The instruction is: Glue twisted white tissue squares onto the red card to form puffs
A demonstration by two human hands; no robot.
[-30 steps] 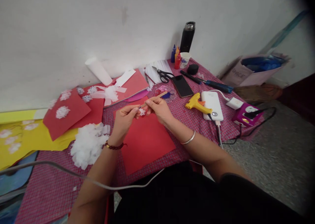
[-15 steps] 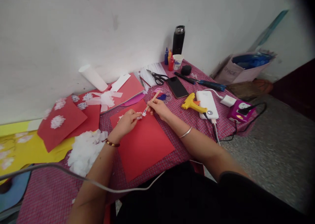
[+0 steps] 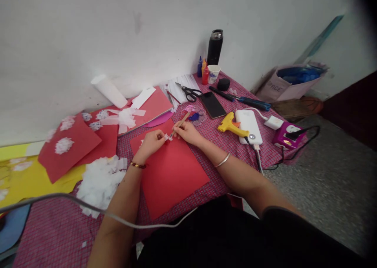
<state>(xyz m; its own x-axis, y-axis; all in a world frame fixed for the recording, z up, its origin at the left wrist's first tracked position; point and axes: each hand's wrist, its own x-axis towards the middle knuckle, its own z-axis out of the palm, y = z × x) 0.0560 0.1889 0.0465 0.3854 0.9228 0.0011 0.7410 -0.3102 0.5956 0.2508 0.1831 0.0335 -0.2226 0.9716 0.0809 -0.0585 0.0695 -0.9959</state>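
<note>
My right hand (image 3: pixel 188 133) is closed around a thin wooden stick (image 3: pixel 184 118), whose lower end points down at a small pinkish-white tissue paper tuft (image 3: pixel 167 137) over the upper part of the red sheet (image 3: pixel 173 169). Just left of that tuft, my left hand (image 3: pixel 152 143) has thumb and finger pinched together, and what lies between them is too small to make out. A pile of white tissue paper pieces (image 3: pixel 101 181) lies by my left forearm. Pink and blue paint (image 3: pixel 193 116) sits beyond my right hand.
Red sheets with tissue flowers (image 3: pixel 64 145) lie at left, over yellow paper (image 3: pixel 29 177). Scissors (image 3: pixel 190 93), a phone (image 3: pixel 213 105), a yellow glue gun (image 3: pixel 231 124), a white power bank (image 3: pixel 249 126) and a purple socket box (image 3: pixel 290 135) are at right. A cable (image 3: pixel 97 213) crosses in front.
The white piece at the stick's end no longer shows there; a tuft lies beside the tip. My left hand has shifted slightly left and up, and the stick's tip has moved slightly left.
</note>
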